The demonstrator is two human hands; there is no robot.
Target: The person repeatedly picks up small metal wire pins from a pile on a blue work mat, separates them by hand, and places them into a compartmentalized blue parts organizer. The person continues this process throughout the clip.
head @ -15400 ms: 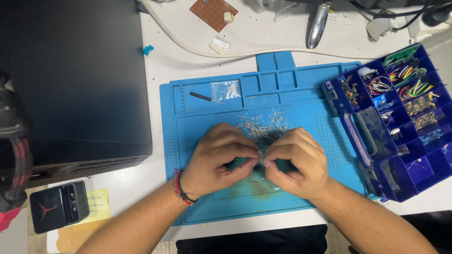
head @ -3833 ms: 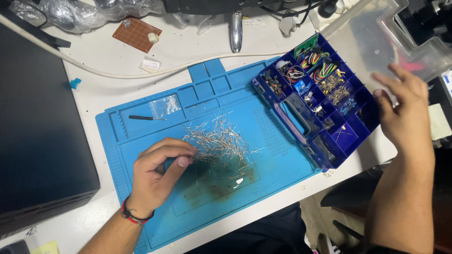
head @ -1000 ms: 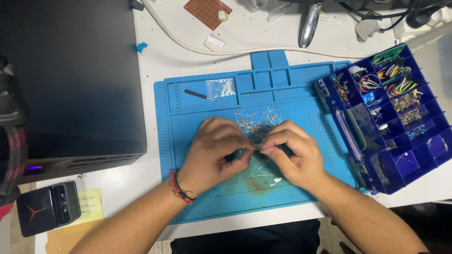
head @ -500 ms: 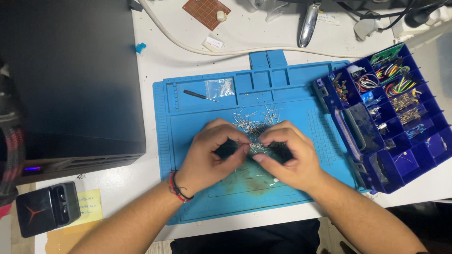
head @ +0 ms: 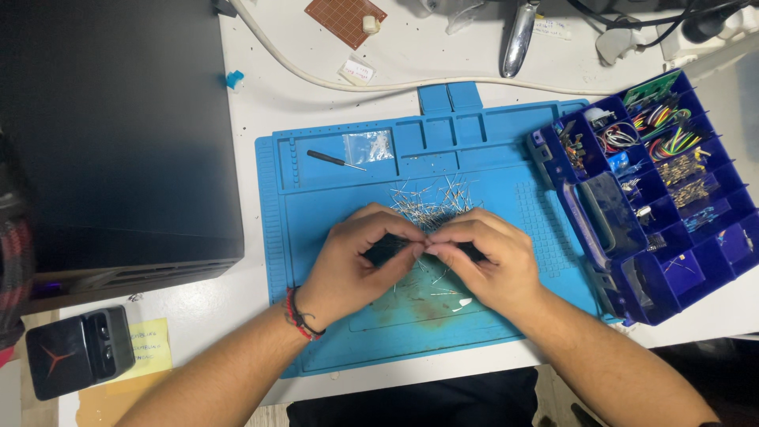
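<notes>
Pile of thin wire-leaded components lying on the middle of the blue work mat, just beyond the fingertips. We see the left hand and the right hand meeting at the mat's centre, fingertips touching, each curled nearly closed in a pinch over a small dark piece held between them (its exact kind is too hidden to tell). A few loose leads lie under and just near of the hands. The left wrist carries a red and black band.

On the far strip of the mat we note a small clear bag and, to its left, a slim dark tool. To the right, touching the mat's edge, stands an open dark-blue compartment box with coloured wires in its far cells. A white cable runs across the table beyond the mat, near a brown perforated board. At left sits a large black case.
</notes>
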